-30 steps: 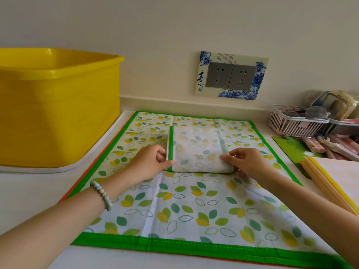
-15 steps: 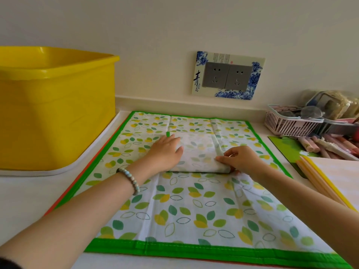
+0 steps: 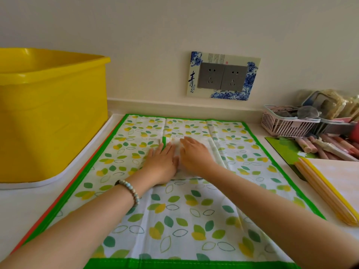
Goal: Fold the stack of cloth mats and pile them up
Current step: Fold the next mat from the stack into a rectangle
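A small folded leaf-print mat [image 3: 212,152] lies in the middle of a large flat mat [image 3: 178,216] with a green border. My left hand [image 3: 162,164] lies flat with straight fingers on the folded mat's left part, beside its green edge strip. My right hand [image 3: 195,154] presses flat on the middle of the folded mat, close against the left hand. Only the right strip and near edge of the folded mat show. An orange edge of another mat [image 3: 58,202] peeks out under the large one on the left.
A big yellow tub [image 3: 48,113] stands on a white tray at the left. A pink basket [image 3: 285,123] with odds and ends, rolled sticks and a green board sit at the right. A yellow-edged stack [image 3: 334,193] lies at the near right. A wall socket is behind.
Both hands moved from the folded mat's sides onto its top. They now lie flat side by side, pressing it down. The right hand let go of the right edge it pinched.
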